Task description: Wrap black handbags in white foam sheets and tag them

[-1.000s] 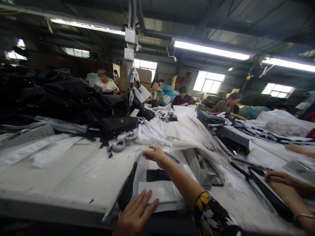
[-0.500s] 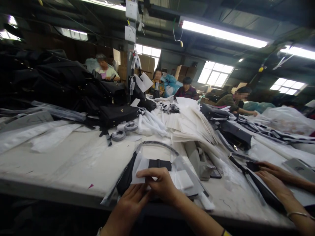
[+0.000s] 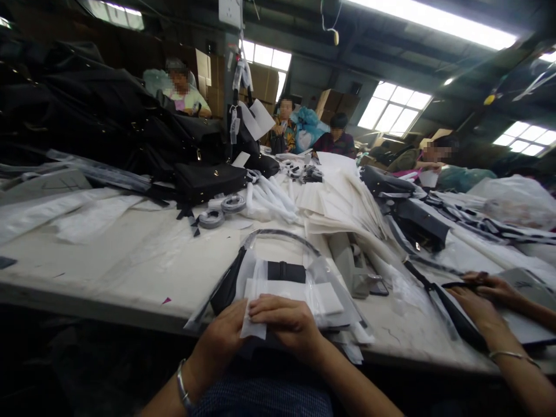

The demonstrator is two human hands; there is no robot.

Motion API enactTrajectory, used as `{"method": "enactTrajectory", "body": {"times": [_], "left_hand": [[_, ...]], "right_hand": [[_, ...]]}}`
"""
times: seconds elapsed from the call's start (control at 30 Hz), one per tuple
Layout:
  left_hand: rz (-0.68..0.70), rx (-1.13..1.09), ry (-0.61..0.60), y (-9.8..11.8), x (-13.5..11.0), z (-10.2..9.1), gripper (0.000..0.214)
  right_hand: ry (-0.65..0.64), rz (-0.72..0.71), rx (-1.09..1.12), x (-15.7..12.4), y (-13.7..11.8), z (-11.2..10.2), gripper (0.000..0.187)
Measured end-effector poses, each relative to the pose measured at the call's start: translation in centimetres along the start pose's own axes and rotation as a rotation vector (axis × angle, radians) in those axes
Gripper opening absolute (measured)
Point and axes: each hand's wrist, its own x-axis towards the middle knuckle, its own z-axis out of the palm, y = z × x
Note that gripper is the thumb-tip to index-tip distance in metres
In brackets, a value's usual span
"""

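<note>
My left hand point(image 3: 226, 329) and my right hand point(image 3: 289, 324) meet at the table's front edge, fingers closed on a thin white sheet point(image 3: 255, 329), paper or foam. The sheet hangs slightly below my fingertips. Just beyond lies a black handbag point(image 3: 225, 284), its arched handle point(image 3: 284, 233) in clear wrap pointing away from me. White wrapping covers much of the bag, and a black strap piece point(image 3: 285, 271) shows across its middle. A white pad point(image 3: 329, 298) lies on its right side. My fingertips partly hide the sheet.
A grey tape dispenser point(image 3: 354, 272) and a phone point(image 3: 379, 286) stand right of the bag. White sheets point(image 3: 347, 202) are stacked behind. Black bags point(image 3: 208, 179) pile up at left, near tape rolls point(image 3: 211, 218). A co-worker's hands point(image 3: 478, 304) work at right; other people sit farther back.
My hands have drawn together on the white sheet, which now lies between them at the bag's near edge. The right index finger, earlier extended over the bag, is now curled in. The view has tilted down.
</note>
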Motion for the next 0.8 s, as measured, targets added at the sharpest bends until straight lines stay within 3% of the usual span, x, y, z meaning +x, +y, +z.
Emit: {"method": "enactTrajectory", "body": {"times": [0.2, 0.4, 0.5, 0.6, 0.73, 0.8], "left_hand": [[-0.128, -0.014, -0.021, 0.3, -0.8, 0.1, 0.024], [-0.137, -0.037, -0.018, -0.4, -1.6, 0.3, 0.018], [-0.168, -0.035, -0.002, -0.5, -2.2, 0.4, 0.024], [-0.151, -0.029, -0.060, -0.6, -2.4, 0.4, 0.035], [-0.093, -0.042, -0.132, -0.8, -2.7, 0.3, 0.040], [-0.093, -0.040, -0.140, -0.8, -2.8, 0.4, 0.042]], "right_hand": [[-0.085, -0.043, -0.081, -0.9, -0.2, 0.4, 0.021], [-0.086, -0.163, -0.282, -1.7, 0.2, 1.0, 0.020], [-0.136, -0.232, -0.451, -2.5, 1.1, 1.4, 0.020], [-0.143, -0.239, -0.546, -3.2, 1.5, 1.7, 0.021], [-0.199, -0.249, -0.490, -3.4, -0.2, 1.1, 0.021], [-0.157, -0.202, -0.440, -3.3, -1.4, 0.8, 0.027]]}}
